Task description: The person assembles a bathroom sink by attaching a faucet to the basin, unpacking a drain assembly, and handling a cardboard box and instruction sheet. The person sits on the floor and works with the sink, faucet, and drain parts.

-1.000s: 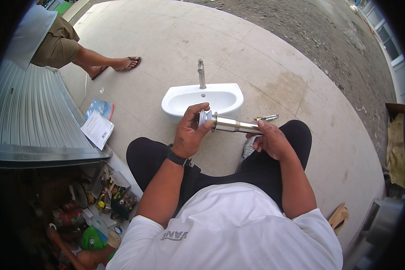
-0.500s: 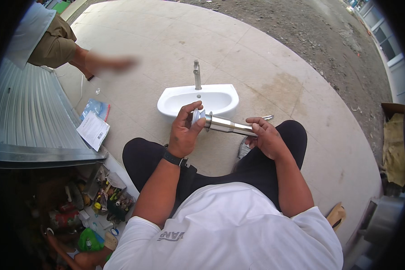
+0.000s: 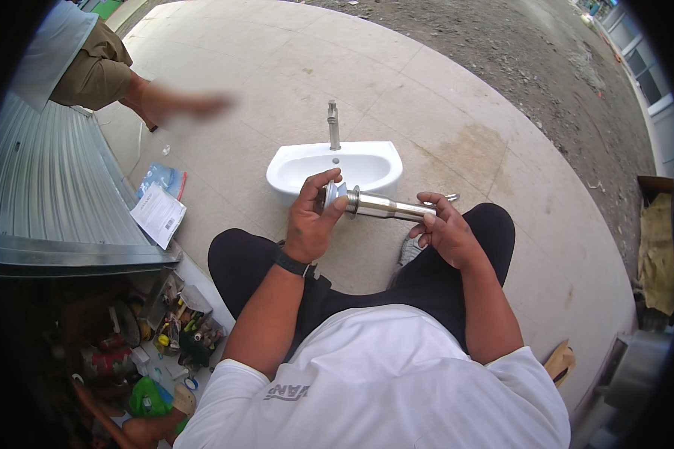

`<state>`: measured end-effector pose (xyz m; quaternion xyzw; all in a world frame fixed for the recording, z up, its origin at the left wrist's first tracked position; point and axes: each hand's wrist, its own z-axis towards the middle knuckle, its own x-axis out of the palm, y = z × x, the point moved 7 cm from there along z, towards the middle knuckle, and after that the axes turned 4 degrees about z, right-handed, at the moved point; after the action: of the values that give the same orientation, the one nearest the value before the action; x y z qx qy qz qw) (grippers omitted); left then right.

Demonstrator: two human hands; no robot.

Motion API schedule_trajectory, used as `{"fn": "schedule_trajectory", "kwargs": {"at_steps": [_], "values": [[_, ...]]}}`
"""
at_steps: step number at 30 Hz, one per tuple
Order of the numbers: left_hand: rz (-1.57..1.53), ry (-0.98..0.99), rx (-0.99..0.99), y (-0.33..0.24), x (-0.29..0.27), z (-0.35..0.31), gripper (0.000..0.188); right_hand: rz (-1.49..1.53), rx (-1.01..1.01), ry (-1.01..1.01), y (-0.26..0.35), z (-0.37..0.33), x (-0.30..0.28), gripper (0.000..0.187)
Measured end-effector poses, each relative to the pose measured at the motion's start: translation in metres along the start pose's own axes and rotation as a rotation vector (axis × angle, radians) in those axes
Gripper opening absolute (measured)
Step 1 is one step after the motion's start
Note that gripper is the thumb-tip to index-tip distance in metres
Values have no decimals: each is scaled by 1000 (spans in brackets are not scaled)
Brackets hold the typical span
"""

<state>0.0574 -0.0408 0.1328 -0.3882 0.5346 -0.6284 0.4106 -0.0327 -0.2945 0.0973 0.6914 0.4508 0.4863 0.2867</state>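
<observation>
Above the seated person's lap, a shiny metal drain tube (image 3: 378, 204) is held level between both hands, its length running from left to right. The left hand (image 3: 312, 219) is closed around the wide, flanged end of the tube, with the fingers (image 3: 324, 182) curled over the top of the flange and the thumb pressed against its near side. The right hand (image 3: 445, 230) grips the narrow end, fingers bent over the tube from above and the thumb beneath; both hands are closed firmly on the tube and hold nothing else. A dark watch (image 3: 290, 263) sits on the left wrist.

Just beyond the tube, on the concrete floor (image 3: 457, 105), lies a white washbasin (image 3: 334, 166) with its bowl facing up. An upright metal tap (image 3: 333, 125) stands on the far rim of the basin. The tube hangs in the air in front of the basin's near edge; whether it touches the basin cannot be told. A small metal part (image 3: 450, 197) lies on the floor just behind the right hand.

To the left, a sheet of corrugated metal (image 3: 49, 194) slopes down, and beside it lie a folded paper leaflet (image 3: 158, 215) and a blue plastic packet (image 3: 157, 178). At lower left, an open box of mixed tools (image 3: 176, 322) sits near the person's left knee. At upper left, another person's leg (image 3: 157, 101) in khaki shorts appears blurred.
</observation>
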Motion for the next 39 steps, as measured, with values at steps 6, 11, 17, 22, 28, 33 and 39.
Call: {"fn": "schedule_trajectory", "kwargs": {"at_steps": [6, 11, 17, 22, 28, 33, 39], "values": [[49, 5, 42, -1, 1, 1, 52, -163, -20, 3, 3, 3, -3, 37], [34, 16, 23, -1, 3, 1, 51, -33, 277, 37, -18, 1, -3, 34], [36, 0, 36, -3, 1, 2, 52, -48, 128, -36, -7, 0, -6, 32], [37, -19, 7, -2, 0, 1, 53, -90, 194, 74, -8, 0, 3, 30], [42, -29, -7, -1, -1, 1, 52, -24, 54, -141, -6, 0, 0, 29], [73, -44, 9, -4, -1, 4, 53, 1, 323, -5, -15, -1, -8, 33], [-8, -77, -38, 6, -2, 0, 56, -55, -128, -182, -8, 3, -5, 42]]}}
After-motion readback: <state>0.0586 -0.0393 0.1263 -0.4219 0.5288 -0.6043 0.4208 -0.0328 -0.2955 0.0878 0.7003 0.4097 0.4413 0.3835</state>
